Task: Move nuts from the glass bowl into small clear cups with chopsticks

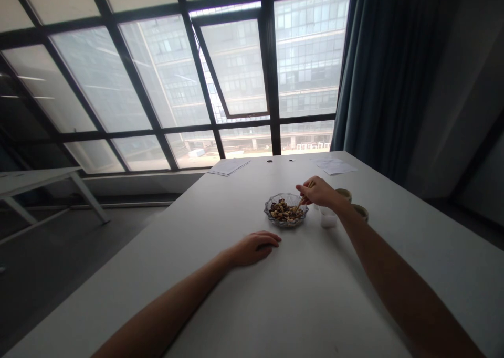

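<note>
A glass bowl (286, 211) of mixed nuts stands on the white table (307, 284), past the middle. My right hand (319, 192) hovers at the bowl's right rim, closed around a pair of wooden chopsticks (304, 198) whose tips dip into the nuts. My left hand (255, 246) rests palm down on the tabletop in front of the bowl, fingers loosely curled, holding nothing.
A small white cup (328, 219) and two darker small bowls (344, 193) (361, 211) sit just right of the glass bowl, partly hidden by my right wrist. Paper sheets (228, 166) (334, 166) lie at the far edge. Another table (35, 178) stands at left.
</note>
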